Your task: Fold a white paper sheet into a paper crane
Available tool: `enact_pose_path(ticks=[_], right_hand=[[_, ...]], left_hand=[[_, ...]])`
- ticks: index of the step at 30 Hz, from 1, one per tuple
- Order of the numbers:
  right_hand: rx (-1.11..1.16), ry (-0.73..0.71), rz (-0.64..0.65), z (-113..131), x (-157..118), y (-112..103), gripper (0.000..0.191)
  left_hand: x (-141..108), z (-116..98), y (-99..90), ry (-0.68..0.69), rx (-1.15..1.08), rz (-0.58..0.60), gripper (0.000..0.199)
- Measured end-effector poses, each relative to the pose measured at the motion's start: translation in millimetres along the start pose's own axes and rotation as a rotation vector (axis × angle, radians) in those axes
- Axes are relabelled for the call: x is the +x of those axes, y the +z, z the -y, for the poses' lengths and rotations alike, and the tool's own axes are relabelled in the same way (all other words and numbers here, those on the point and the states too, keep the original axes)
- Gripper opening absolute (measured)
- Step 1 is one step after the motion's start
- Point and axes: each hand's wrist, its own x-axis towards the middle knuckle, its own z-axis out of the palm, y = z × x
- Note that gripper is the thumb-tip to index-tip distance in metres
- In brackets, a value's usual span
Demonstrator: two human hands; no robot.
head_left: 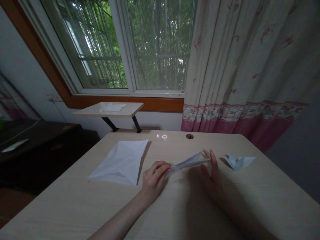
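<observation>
Head view: folded paper (190, 161) points lengthwise rightward (and slightly away).

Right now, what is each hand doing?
Left hand: closed on one end of a thin, folded white paper strip.
Right hand: open, fingers touching the strip's other end.

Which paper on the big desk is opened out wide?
The creased sheet left of the left hand. It lies spread out, while the held paper and the small paper right of the right hand are folded.
</observation>
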Motion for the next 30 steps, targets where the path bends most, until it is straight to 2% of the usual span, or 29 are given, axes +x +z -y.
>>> enact_pose_path(ticks=[8, 14, 23, 30], right_hand=[[0.113, 0.038, -0.093, -12.0, 4.0, 5.4, 0.049], [0.059, -0.087, -0.122, -8.7, 4.6, 4.8, 0.036], [0.077, -0.127, -0.087, -6.6, 3.6, 2.2, 0.032], [0.062, -0.082, -0.068, -5.1, -0.3, 0.1, 0.023]], left_hand=[[2.9, 4.0, 4.3, -0.083, 0.093, -0.069, 0.017], [2.2, 3.7, 4.0, -0.099, 0.243, -0.051, 0.021], [6.2, -6.9, -1.1, 0.048, 0.379, -0.096, 0.024], [12.4, -13.5, -4.6, 0.049, 0.389, -0.141, 0.016]])
